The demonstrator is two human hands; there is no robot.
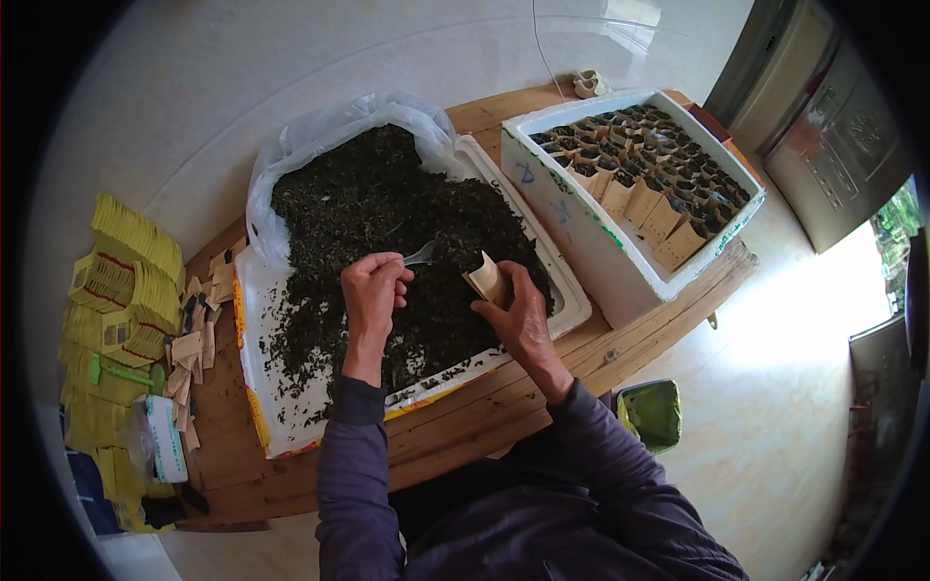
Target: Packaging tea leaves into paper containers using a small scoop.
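My left hand point(374, 290) is closed on the handle of a clear plastic spoon point(420, 254), its bowl over a heap of dark dried leaves point(349, 181). Held upright between the thumb and fingers of my right hand point(524, 309) is a small brown paper packet point(487, 278), its top spread apart. The leaves lie partly in a clear plastic bag point(290, 156) and over a white foam tray point(254, 290). To the right, a white foam box point(592, 247) holds rows of similar packets point(639, 203) with dark leaves in their tops.
Stacked yellow printed packets point(138, 276) and loose brown paper packets point(187, 348) lie at the left, near a green plastic tool point(123, 372) and a small white box point(166, 439). Everything stands by a wooden table point(450, 414). A lined bin point(650, 414) is on the floor.
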